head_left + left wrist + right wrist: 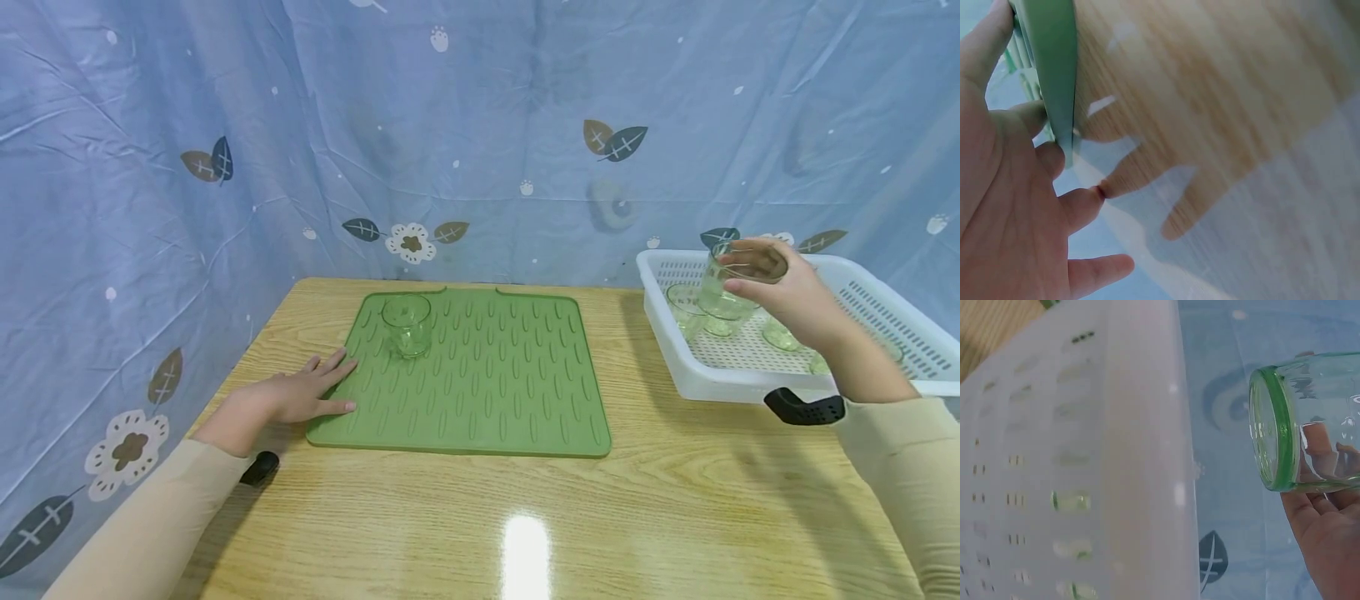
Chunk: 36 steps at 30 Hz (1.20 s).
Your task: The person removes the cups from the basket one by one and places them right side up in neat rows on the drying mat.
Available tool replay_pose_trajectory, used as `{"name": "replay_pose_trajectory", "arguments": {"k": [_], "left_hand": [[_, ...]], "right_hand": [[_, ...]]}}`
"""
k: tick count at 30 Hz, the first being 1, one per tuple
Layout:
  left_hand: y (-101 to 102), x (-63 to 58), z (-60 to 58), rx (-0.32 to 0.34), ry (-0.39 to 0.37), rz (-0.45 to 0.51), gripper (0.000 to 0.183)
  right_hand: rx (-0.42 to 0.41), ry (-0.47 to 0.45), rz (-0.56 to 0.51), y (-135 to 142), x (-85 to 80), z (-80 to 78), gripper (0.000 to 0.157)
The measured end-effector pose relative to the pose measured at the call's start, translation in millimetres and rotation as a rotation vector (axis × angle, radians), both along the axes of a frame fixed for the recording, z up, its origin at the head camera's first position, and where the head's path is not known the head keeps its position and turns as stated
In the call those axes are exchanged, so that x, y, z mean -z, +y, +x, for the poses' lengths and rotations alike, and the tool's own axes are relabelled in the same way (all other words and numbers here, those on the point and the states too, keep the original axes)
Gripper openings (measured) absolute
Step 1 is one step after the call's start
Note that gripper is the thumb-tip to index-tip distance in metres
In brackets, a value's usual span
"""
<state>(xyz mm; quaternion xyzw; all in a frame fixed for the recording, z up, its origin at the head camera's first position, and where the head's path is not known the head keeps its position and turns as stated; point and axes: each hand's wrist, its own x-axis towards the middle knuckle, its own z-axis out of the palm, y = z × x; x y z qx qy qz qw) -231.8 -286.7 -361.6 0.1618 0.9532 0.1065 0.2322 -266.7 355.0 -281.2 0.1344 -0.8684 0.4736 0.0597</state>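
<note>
My right hand [798, 292] grips a clear, green-tinted drinking glass [723, 292] above the white basket [712, 383]. The right wrist view shows the glass's thick green base [1282, 428], with fingers around its side. At the left edge of the green ridged mat [487, 400], my left hand [303, 393] lies with fingers spread, some touching the mat. The mat's edge [1054, 69] runs beside those fingers in the left wrist view. Another glass [408, 329] stands on the mat's back left part.
Several more glasses stand in the basket, among them one at its left side [684, 312]. The basket is on the right of the wooden table [420, 525]. A blue patterned curtain [510, 150] hangs behind and along the left.
</note>
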Motion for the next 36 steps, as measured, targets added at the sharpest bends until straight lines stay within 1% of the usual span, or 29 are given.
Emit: {"name": "replay_pose_trajectory", "arguments": {"k": [8,11,13,17,20,21,24,26,29,33,36], "left_hand": [[0,-0.3,0.6,-0.002,0.002,-0.002,0.094],[1,-1.0,1.3,-0.001,0.005,-0.001,0.093],[1,-1.4,1.7,0.0,0.008,-0.001,0.093],[1,-2.1,2.3,0.002,0.012,0.001,0.093],[1,-2.1,2.2,0.003,0.015,0.0,0.092],[1,-2.0,2.1,0.003,0.015,0.0,0.092],[1,-1.8,1.7,0.003,0.015,-0.002,0.092],[1,-1.4,1.2,0.003,0.012,-0.001,0.092],[1,-1.1,0.7,0.002,0.011,-0.001,0.093],[0,-1.5,0.6,0.0,0.011,0.003,0.093],[0,-1.5,1.0,0.0,0.006,0.007,0.093]], "right_hand": [[-0.043,-0.01,-0.024,-21,-2.0,-1.8,0.053],[-0.06,-0.017,-0.043,-28,-1.6,-3.7,0.054],[-0.076,-0.018,-0.078,-32,-0.7,-5.2,0.052],[-0.152,-0.011,-0.195,-41,2.1,-8.6,0.05],[-0.217,-0.011,-0.29,-49,3.4,-10.9,0.052],[-0.222,-0.011,-0.307,-52,3.4,-11.4,0.052],[-0.23,-0.005,-0.314,-61,2.6,-12.7,0.051],[-0.207,0.001,-0.281,-67,1.4,-12.4,0.049],[-0.198,0.006,-0.246,-75,-0.2,-13.3,0.047],[-0.205,0.006,-0.247,-88,-1.5,-16.0,0.048],[-0.18,0.006,-0.229,-98,-1.7,-17.3,0.049]]}}
